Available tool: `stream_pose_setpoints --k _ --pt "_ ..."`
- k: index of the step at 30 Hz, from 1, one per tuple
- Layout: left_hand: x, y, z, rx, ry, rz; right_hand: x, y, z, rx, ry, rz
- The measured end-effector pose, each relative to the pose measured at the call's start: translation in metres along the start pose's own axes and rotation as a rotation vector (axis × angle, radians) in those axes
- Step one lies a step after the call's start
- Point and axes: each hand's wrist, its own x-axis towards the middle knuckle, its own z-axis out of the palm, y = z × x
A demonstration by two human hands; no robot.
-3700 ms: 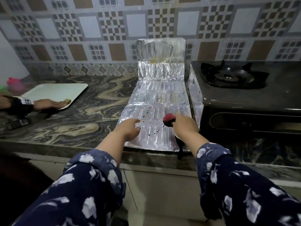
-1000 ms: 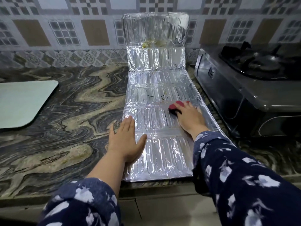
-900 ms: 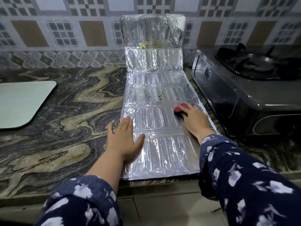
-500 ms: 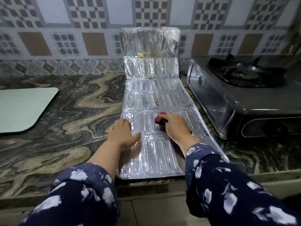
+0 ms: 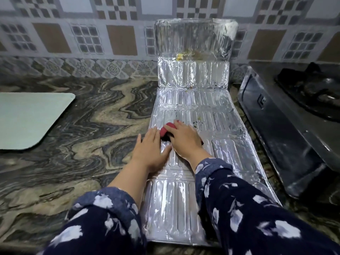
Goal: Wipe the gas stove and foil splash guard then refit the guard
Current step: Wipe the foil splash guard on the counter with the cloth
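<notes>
A person in dark blue floral sleeves (image 5: 244,208) works on a foil splash guard (image 5: 217,129) laid out along a marbled stone counter (image 5: 92,129). Most of the guard's ribbed panels lie flat, running from the counter's front edge toward the wall; its last panel stands upright, leaning against the tiled wall (image 5: 88,37). Yellowish stains mark the fold high on the upright section, and dark specks dot the flat panel just past the hands.

The left hand (image 5: 150,147) lies flat with straight fingers, pressing down on the guard's left edge, partly on the foil and partly on the counter. The right hand (image 5: 184,139) sits just beside it, fingers bent over a red and dark scrubbing pad (image 5: 166,132) and pressing it on the foil; the pad shows only at the fingertips, between the two hands.

To the right, the gas stove (image 5: 287,129) stands on the counter with its steel side facing the guard, which runs close along it. Its dark burner grate (image 5: 316,91) is visible at the far right.

At the left edge, well apart from the guard, a pale green board (image 5: 27,116) with a rounded corner lies flat on the counter. Patterned brown, white and grey tiles cover the wall behind, with a band of ornate border tiles where it meets the counter.
</notes>
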Motion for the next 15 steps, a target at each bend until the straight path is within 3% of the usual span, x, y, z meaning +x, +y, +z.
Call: stream_pose_setpoints --k 6,15 --pt "-0.001 -0.001 0.007 0.025 0.037 -0.008 0.045 0.019 0.0 -0.058 -0.071 0.018" --pt "-0.004 0.0 0.007 0.06 0.022 -0.015 0.05 0.06 -0.004 -0.042 -0.037 0.227"
